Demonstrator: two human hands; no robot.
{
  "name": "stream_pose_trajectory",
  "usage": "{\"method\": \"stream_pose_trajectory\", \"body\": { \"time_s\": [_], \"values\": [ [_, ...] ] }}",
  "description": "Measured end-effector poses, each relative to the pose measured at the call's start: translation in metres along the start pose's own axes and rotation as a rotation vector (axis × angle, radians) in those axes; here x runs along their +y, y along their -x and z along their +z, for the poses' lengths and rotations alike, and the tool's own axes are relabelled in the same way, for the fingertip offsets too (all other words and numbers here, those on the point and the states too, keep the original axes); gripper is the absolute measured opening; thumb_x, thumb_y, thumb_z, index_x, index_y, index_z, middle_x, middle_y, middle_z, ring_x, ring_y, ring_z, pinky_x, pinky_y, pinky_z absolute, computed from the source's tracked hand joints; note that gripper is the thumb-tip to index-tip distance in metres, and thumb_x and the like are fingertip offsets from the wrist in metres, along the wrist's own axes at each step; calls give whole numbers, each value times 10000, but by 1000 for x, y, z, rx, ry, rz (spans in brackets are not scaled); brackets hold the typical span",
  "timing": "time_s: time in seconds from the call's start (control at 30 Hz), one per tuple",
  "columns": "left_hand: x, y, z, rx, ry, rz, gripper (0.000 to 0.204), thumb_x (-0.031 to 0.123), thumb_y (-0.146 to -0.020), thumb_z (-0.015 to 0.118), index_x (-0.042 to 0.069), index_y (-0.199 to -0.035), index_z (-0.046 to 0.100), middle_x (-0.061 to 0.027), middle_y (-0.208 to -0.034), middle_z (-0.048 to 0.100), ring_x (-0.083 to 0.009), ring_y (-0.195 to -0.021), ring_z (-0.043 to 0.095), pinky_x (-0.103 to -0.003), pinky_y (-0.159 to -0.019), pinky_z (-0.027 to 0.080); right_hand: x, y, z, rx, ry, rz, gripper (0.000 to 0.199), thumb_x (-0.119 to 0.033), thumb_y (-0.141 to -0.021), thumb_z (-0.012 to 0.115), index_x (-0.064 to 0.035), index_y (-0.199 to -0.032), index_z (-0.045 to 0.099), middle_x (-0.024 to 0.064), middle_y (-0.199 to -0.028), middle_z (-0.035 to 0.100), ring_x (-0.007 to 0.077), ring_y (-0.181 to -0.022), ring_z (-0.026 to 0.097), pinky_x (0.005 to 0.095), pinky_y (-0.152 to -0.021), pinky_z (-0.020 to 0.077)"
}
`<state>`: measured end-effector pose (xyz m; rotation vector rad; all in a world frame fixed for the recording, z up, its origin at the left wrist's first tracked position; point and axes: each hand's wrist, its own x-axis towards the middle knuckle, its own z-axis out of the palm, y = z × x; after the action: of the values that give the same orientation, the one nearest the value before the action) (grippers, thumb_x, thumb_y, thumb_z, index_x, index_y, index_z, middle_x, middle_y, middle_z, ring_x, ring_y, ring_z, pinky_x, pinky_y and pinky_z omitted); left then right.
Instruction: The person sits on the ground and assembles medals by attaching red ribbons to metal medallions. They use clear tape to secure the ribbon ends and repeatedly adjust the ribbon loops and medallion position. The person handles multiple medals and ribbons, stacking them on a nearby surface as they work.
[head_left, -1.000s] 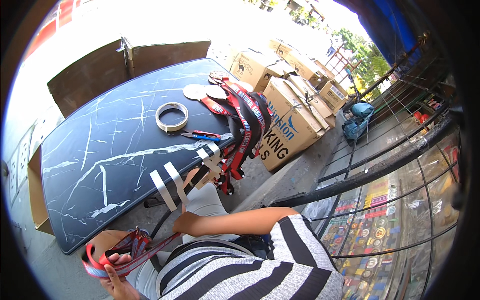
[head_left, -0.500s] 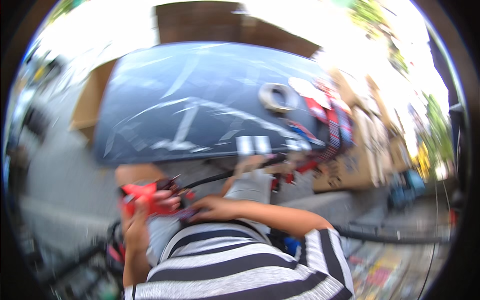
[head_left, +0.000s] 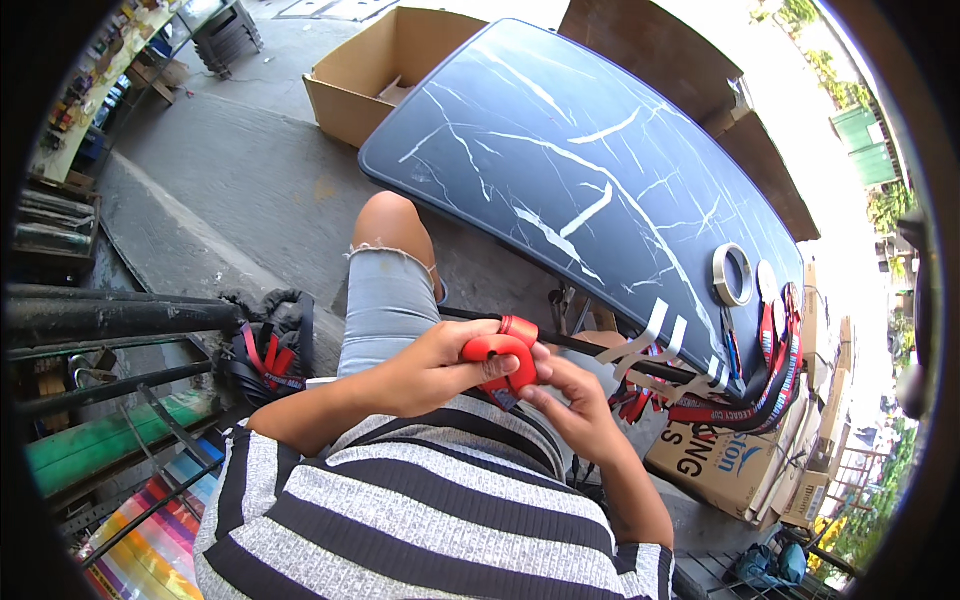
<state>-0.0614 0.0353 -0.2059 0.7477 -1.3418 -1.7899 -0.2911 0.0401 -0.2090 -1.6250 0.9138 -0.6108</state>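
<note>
Over my lap, both hands are at a looped red ribbon [head_left: 515, 343], folded round on itself with a small dark part at its lower end. My left hand [head_left: 425, 370] is closed on it, thumb lying along the lower fold. From the other side my right hand [head_left: 572, 402] pinches its edge between thumb and fingers. Beyond them stands a dark blue table [head_left: 560, 110] with a white marbled pattern. A roll of tape [head_left: 719, 276] stands near its right end, and cut tape strips [head_left: 655, 322] hang off the near edge.
Printed red-and-black lanyards [head_left: 765, 405] drape over the table's right corner, beside slim blue and red tools [head_left: 733, 350]. An open cardboard box [head_left: 345, 105] sits past the left end. Flattened cartons [head_left: 725, 465] lean at right. Black metal bars [head_left: 120, 318] and more red-and-black straps [head_left: 268, 362] are at left.
My view has swung, so the table now slants down to the right and the blur is gone. The red ribbon, held mainly in my left hand before, is now between both hands.
</note>
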Motion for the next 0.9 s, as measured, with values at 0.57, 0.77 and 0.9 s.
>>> {"method": "stream_pose_trajectory", "body": {
  "time_s": [0.57,0.77,0.9],
  "values": [
    [14,8,8,-270,238,-412,254,234,-996,580,-15,-1021,621,18,-762,570,-34,-656,500,-220,-606,470,-18,-3,-19,32,-135,-67,132,-132,-926,648,-1,-917,641,55,-862,576,113,-786,543,258,-688,435],
    [4,6,10,-187,232,-410,204,215,-999,571,12,-983,585,11,-775,541,-49,-665,502,-229,-622,472,-46,21,-92,418,594,-199,171,-28,-816,716,-55,-982,681,70,-923,692,220,-884,637,342,-799,490],
    [-5,7,16,-270,251,-397,212,239,-999,577,38,-934,591,29,-745,521,-33,-628,469,-195,-556,384,2,29,-241,907,915,-139,202,-139,-964,575,11,-1071,659,133,-1039,684,228,-918,637,334,-836,487]
  ]
}}
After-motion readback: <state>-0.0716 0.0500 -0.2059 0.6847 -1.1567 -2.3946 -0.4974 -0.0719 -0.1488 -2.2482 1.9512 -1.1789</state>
